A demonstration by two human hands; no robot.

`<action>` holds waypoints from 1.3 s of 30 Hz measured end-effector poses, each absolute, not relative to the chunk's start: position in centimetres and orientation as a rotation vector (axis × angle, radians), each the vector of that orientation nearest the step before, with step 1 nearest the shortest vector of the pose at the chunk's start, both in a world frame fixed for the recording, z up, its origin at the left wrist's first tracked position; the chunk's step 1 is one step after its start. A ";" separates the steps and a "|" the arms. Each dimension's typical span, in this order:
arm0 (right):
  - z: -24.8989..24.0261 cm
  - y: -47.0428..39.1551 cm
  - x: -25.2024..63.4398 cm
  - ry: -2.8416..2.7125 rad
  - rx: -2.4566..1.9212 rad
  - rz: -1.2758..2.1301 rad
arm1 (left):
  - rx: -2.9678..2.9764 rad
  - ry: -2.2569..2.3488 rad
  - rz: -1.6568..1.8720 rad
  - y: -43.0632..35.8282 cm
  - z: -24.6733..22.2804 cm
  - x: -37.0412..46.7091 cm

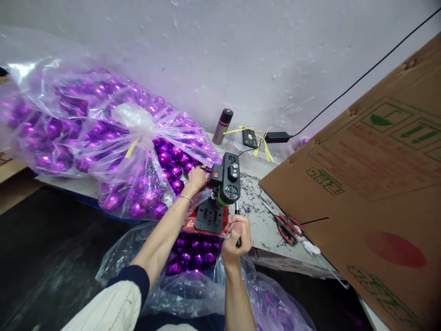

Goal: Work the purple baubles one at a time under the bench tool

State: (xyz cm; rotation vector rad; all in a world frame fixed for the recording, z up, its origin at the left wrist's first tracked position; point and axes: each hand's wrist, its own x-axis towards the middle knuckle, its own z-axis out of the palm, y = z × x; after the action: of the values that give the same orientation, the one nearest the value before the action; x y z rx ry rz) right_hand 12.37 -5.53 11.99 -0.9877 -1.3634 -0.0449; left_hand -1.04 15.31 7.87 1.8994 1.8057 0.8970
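Head view; clock positions are taken from the black-and-green machine point(230, 177), found at the centre on the light worktop point(263, 236). The right hand point(237, 234) is at half past five, fingers curled closed around the lever point(237, 209). The left hand point(197, 178) is at 9 o'clock, beside the red-switch box point(216, 174) and the shiny purple balls point(175, 172); whether its fingers are spread, narrowed or holding a ball cannot be told, as they are partly hidden. The slotted base plate point(209, 218) is at 7 o'clock on red material point(225, 219).

A knotted clear bag point(132, 119) full of purple balls occupies 10 o'clock. A second lot of purple balls point(196, 253) is at 7 o'clock, below the worktop edge, within clear plastic sheeting point(186, 294). A dark-capped can point(223, 126) stands at 12, a flat black item point(250, 138) lies at 1, and a power adapter point(278, 137) is at 2. Dark shavings point(251, 197) litter the worktop towards 4 o'clock; red-and-black scissors point(289, 229) lie further out at 4, beside a printed cardboard box point(372, 184) at 3.
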 end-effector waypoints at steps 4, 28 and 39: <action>11.4 -5.6 12.3 -1.347 -0.989 -0.006 | 1.957 1.722 0.828 14.5 7.3 -1.4; 16.6 -4.5 12.4 -1.289 -1.032 0.070 | 1.053 1.041 1.174 -0.3 4.9 -3.2; 16.0 -5.0 12.6 -1.357 -1.045 -0.009 | 1.956 1.312 1.204 -0.2 1.5 -1.7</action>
State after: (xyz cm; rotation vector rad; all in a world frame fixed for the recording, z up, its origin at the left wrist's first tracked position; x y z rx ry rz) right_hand 12.55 -4.95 16.00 -1.0446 -1.3567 -0.0091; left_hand -1.68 -0.16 1.49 1.9561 1.3118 1.2038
